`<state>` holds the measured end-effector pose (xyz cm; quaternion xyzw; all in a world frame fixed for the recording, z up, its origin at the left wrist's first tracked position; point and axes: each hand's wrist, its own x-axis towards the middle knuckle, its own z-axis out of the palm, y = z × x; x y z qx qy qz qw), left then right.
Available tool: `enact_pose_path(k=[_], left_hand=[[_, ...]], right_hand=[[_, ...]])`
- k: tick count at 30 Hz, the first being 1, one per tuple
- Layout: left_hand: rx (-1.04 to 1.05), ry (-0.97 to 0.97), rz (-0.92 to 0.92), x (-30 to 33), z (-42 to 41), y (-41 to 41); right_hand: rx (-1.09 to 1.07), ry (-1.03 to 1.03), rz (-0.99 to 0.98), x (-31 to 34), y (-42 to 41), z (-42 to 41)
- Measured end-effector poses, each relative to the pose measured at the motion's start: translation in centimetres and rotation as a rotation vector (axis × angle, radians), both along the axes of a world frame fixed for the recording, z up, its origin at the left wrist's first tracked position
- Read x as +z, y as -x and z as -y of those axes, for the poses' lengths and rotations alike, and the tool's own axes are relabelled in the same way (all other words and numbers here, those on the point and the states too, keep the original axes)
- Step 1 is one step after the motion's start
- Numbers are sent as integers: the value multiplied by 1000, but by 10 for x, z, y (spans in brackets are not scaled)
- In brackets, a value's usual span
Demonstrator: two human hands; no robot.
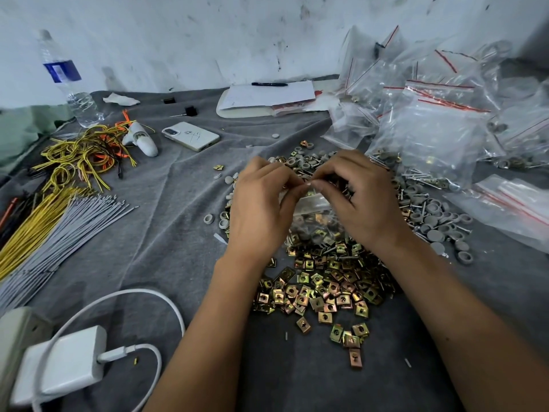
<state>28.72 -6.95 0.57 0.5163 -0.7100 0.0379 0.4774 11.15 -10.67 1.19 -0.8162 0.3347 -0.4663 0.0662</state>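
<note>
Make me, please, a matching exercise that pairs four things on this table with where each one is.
Things:
1. clear bag
2. phone
3. water bottle
4. charger

Places:
A. standing at the far left, by the wall
B. pinched by the left hand and right hand above the metal clips
C. at the near left
D. lying flat on the grey cloth, left of centre

Pairs: 1-B; 2-D; 3-A; 4-C
</note>
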Motion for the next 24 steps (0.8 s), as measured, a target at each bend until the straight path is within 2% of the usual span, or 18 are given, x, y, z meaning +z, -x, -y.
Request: enact_pose_path(k=[4,11,17,24], left_hand=[[53,-36,4,2,0,-7],[18,-45,39,4,-2,-4],[40,-80,0,5,-1,-14],[44,-158,-85,4,-1,-17]], right_hand=[[-21,-6,17,-1,2,2],[-44,-19,31,-2,1,2],[-77,-34,95,-2,8,7],[-52,-60,59,-5,10,11]])
